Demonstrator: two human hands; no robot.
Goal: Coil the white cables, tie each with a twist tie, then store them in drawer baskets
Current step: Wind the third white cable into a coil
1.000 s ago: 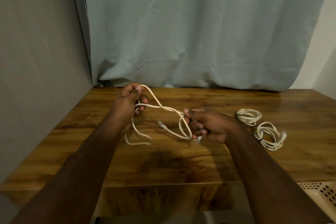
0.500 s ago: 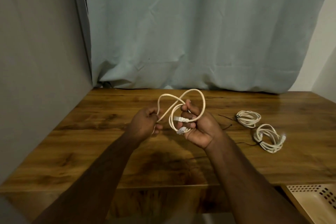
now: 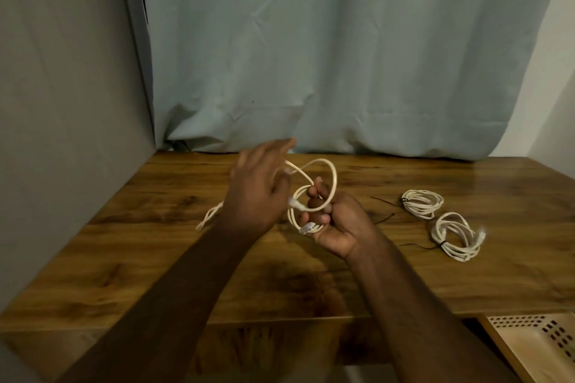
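Cable in hand: white cable [image 3: 312, 196] sits in loops in my right hand [image 3: 337, 227], raised just above the wooden table [image 3: 155, 258], one clear plug hanging at my palm.
What changed: a second ago the cable was stretched between my hands low over the table; half a second ago I had brought them together with two loops gathered; now another loop stands above my right fingers.
Right hand: curled shut around the gathered loops, thumb and fingers pinning them.
Left hand: my left hand [image 3: 258, 193] is lifted and blurred, fingers mostly spread; the strand runs past it, and I cannot tell whether I am pinching it.
Loose tail: a short length trails off to the left by my left wrist, down onto the table.
Meaning: I judge the coiling of this one nearly done; tying comes next.
Finished coils: two tied coils [image 3: 423, 204] lie to the right, near each other.
Twist ties: thin dark twist ties [image 3: 384, 219] lie between my right hand and those coils.
Basket: a perforated drawer basket [image 3: 535, 339] shows at the lower right.
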